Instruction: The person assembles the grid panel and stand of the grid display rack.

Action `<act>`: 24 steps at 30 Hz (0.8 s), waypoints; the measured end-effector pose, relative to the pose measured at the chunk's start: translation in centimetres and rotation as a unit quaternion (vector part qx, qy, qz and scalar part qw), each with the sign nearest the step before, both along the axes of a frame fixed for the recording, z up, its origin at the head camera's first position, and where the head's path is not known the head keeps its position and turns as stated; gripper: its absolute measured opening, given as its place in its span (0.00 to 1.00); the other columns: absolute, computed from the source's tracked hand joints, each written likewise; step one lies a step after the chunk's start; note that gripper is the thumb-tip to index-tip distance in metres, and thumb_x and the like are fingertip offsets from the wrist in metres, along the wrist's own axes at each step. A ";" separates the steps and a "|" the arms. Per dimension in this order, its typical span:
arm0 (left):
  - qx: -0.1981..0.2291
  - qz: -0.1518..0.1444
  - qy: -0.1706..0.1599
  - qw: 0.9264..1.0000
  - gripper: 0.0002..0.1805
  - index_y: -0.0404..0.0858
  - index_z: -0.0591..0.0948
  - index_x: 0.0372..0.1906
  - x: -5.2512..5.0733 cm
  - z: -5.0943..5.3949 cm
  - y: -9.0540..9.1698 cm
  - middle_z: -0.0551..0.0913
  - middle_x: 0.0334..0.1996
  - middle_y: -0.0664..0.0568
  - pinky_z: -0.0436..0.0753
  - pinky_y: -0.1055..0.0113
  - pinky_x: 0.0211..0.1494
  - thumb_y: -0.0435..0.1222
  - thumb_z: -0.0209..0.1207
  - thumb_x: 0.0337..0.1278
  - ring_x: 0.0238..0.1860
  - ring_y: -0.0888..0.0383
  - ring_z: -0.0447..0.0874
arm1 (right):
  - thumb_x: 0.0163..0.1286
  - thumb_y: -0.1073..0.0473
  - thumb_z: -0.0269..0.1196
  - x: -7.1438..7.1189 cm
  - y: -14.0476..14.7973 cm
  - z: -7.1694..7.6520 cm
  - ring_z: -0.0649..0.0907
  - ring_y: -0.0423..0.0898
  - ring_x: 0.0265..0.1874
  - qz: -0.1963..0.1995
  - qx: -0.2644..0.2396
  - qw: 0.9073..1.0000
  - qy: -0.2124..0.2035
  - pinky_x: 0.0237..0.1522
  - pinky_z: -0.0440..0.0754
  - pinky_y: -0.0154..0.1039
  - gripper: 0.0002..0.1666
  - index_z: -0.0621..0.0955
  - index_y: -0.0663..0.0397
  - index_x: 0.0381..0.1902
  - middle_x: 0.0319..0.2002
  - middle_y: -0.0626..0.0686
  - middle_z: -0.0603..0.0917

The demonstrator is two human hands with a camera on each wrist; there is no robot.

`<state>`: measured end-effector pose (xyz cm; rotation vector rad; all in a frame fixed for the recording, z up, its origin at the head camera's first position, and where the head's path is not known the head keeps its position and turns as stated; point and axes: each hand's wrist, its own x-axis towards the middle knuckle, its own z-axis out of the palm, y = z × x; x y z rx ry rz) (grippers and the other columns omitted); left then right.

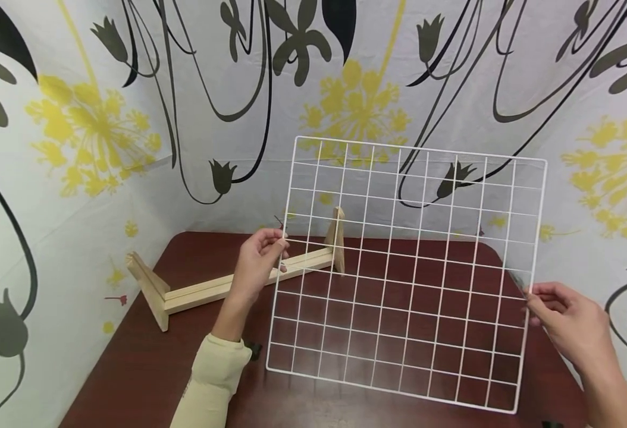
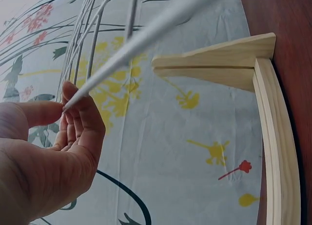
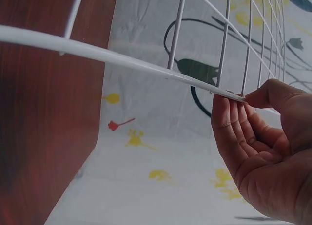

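Observation:
A white wire grid panel [image 1: 391,276] is held up above the table, tilted slightly down to the right. My left hand [image 1: 254,264] pinches its left edge rod between thumb and fingers; the left wrist view shows that hand [image 2: 58,147] close up at the rod [image 2: 141,47]. On the opposite side my right hand [image 1: 573,324] grips the right edge rod, a little lower. In the right wrist view, thumb and fingertips of the hand [image 3: 265,142] meet on the rod [image 3: 131,66]. Behind the panel's left side stands a wooden stand [image 1: 201,295] with a grooved bar and two upright ends.
The dark red-brown table [image 1: 147,368] lies beneath everything. A patterned cloth [image 1: 196,131] with flowers hangs around its back and sides. A small black object [image 1: 253,351] is on the table beside the left sleeve, another dark one [image 1: 551,424] at the bottom right edge.

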<state>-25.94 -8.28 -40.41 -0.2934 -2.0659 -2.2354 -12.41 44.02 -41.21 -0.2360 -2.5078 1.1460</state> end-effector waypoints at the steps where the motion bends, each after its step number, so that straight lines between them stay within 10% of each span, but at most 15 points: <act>1: 0.002 0.005 0.001 1.000 0.11 0.26 0.78 0.55 0.0 0.0 -0.1 0.85 0.36 0.50 0.87 0.68 0.30 0.28 0.58 0.75 0.33 0.59 0.84 | 0.76 0.61 0.66 -0.1 -0.1 0.1 0.85 0.30 0.19 0.001 -0.001 1.000 0.007 0.22 0.80 0.25 0.05 0.83 0.43 0.40 0.26 0.24 0.83; 14: 0.022 0.041 0.050 0.998 0.08 0.29 0.76 0.54 0.5 0.7 -2.8 0.83 0.39 0.49 0.84 0.71 0.29 0.28 0.55 0.78 0.37 0.55 0.83 | 0.73 0.71 0.66 -1.1 -2.9 1.1 0.87 0.29 0.25 0.041 -0.080 0.990 0.107 0.27 0.84 0.25 0.07 0.86 0.57 0.44 0.33 0.30 0.90; 24: 0.065 0.055 0.066 0.994 0.08 0.30 0.75 0.55 0.9 1.7 -4.5 0.83 0.39 0.53 0.82 0.74 0.30 0.28 0.55 0.78 0.37 0.58 0.79 | 0.70 0.79 0.64 -2.3 -5.6 1.4 0.91 0.36 0.29 0.094 -0.278 0.937 0.188 0.29 0.86 0.26 0.06 0.83 0.75 0.44 0.38 0.46 0.93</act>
